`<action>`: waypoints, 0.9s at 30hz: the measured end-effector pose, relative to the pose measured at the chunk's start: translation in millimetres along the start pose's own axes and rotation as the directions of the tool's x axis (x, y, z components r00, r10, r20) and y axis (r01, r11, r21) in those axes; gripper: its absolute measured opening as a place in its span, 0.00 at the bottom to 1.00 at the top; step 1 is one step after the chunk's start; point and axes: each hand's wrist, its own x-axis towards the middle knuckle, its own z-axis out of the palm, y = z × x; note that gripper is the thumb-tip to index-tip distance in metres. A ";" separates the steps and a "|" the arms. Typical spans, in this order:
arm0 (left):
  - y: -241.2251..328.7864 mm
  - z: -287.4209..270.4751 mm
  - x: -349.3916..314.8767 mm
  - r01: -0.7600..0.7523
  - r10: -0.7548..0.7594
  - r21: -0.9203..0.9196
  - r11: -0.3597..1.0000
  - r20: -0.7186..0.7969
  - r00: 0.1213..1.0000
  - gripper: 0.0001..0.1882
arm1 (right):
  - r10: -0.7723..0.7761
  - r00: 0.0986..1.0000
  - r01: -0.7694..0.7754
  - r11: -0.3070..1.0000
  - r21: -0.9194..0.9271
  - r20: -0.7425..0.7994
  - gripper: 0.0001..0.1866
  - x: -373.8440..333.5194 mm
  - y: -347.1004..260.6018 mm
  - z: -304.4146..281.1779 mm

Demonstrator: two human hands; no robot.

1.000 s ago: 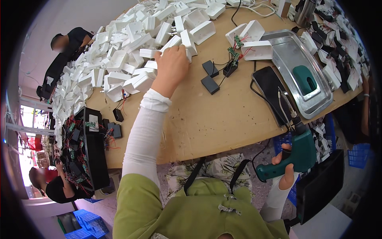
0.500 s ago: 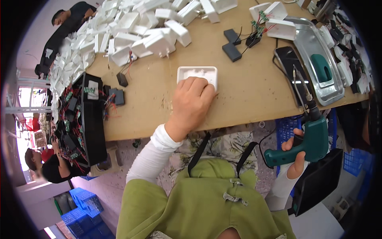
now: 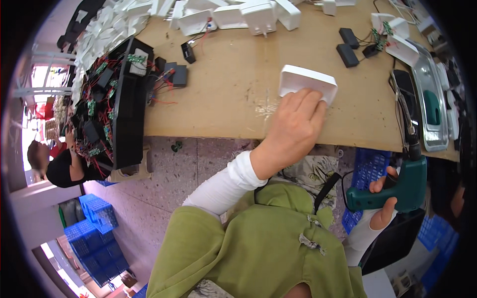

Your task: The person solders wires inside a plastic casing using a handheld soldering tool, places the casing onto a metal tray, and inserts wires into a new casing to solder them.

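Note:
My left hand reaches across the table with its fingers closed on a white plastic casing. The casing is a shallow open box, tilted with its far wall raised; the fingers hide part of its inside. To the right, beyond the table's front edge, my right hand is wrapped around a green pistol-grip soldering gun. A long thin metal tip points from the tool toward the table's far side. Some fingers of that hand are hidden behind the handle.
White casings are heaped along the far side. A black bin of wired circuit boards stands at left. Black boxes with wires lie at far right, near a metal tray holding a green piece. Blue crates stand on the floor.
My view has swung left, so the table's things appear further right. The white casing, flat before, is now tilted up in my left hand. My right hand still holds the soldering gun.

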 end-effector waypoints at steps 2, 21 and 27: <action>-0.5 -3.7 -2.6 -0.007 0.003 -0.061 0.998 -0.070 0.998 0.12 | 0.005 1.000 -0.005 1.000 0.017 -0.008 0.34 0.1 2.4 1.2; -203.7 -94.8 25.4 0.298 -0.412 0.531 0.793 0.107 0.905 0.11 | 0.004 0.998 -0.002 0.999 -0.032 0.068 0.35 7.9 -3.7 14.8; -147.2 -98.6 3.1 0.405 -0.406 -0.031 0.914 -0.061 0.912 0.10 | 0.033 0.997 -0.047 0.980 0.194 0.077 0.40 14.3 -4.4 45.1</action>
